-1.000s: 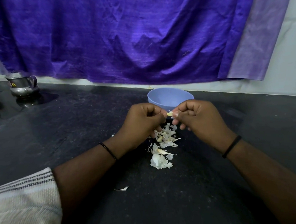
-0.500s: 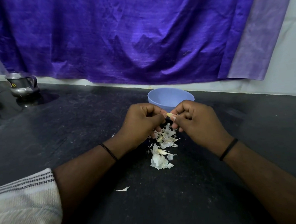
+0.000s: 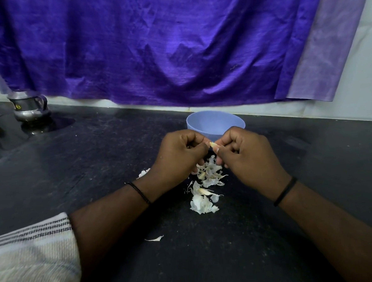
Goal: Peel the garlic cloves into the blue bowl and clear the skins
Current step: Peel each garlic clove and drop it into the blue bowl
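- Purple cloth [image 3: 154, 45] hangs along the back wall above a dark stone counter [image 3: 106, 166], with a paler lilac strip at its right edge.
- At the back of the counter stands the blue bowl [image 3: 203, 123]; only its rim and upper inner wall show above the hands, so what lies in it cannot be told.
- Far left, a small steel pot [image 3: 28, 107] sits upright near the wall; its inside is not visible.
- Just in front of the bowl, the left hand [image 3: 179, 154] and right hand [image 3: 248, 154] meet, fingers of both curled, each pinching one end of a garlic clove [image 3: 212, 144] between thumb and fingertips.
- Only a small pale part of the clove shows between the hands; its long axis seems to run roughly left to right, but which end is the tip cannot be told.
- Below the hands, a pile of skins [image 3: 206, 183] lies on the counter, trailing toward the viewer.
- One stray flake [image 3: 155, 238] lies apart, nearer the viewer.
- Each wrist carries a thin black band, and a striped sleeve [image 3: 31, 256] fills the lower left.
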Action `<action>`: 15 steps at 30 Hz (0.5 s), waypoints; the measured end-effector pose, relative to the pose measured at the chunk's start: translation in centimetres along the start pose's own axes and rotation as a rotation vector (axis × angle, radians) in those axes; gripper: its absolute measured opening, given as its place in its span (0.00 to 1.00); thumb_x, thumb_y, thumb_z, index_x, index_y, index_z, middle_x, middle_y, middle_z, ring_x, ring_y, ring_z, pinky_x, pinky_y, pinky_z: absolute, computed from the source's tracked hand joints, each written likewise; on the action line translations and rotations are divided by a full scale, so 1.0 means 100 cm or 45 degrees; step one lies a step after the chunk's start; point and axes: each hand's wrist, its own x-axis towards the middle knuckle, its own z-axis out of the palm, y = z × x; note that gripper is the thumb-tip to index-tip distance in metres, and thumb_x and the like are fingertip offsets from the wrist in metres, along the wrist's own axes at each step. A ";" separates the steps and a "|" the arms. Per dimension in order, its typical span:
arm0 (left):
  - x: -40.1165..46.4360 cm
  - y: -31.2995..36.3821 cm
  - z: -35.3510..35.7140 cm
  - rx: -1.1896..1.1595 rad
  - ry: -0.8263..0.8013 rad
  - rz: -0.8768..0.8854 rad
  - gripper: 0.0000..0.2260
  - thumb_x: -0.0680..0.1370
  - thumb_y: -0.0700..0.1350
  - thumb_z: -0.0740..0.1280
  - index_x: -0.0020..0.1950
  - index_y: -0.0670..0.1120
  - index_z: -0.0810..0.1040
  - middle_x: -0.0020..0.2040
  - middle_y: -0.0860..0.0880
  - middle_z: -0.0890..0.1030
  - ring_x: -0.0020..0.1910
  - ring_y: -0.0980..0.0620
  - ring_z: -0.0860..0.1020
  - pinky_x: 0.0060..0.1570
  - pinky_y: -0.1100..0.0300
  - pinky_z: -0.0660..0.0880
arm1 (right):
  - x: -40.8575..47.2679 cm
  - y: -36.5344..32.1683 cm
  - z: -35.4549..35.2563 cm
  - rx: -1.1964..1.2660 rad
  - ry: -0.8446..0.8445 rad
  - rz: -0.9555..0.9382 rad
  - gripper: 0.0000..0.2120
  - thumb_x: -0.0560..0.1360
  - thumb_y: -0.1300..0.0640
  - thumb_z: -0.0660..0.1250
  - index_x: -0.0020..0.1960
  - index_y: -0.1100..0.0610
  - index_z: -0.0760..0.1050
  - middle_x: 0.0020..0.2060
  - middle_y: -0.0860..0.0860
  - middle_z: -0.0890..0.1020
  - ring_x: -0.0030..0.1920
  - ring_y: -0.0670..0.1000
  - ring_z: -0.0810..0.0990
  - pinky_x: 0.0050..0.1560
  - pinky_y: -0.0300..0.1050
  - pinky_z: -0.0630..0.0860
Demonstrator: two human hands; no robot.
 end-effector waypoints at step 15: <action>-0.002 0.000 0.013 -0.289 0.119 -0.219 0.07 0.76 0.30 0.65 0.42 0.36 0.82 0.35 0.35 0.82 0.30 0.47 0.80 0.33 0.55 0.79 | -0.001 0.006 0.011 0.145 0.068 0.017 0.03 0.77 0.60 0.70 0.44 0.55 0.79 0.31 0.46 0.84 0.33 0.42 0.82 0.39 0.41 0.79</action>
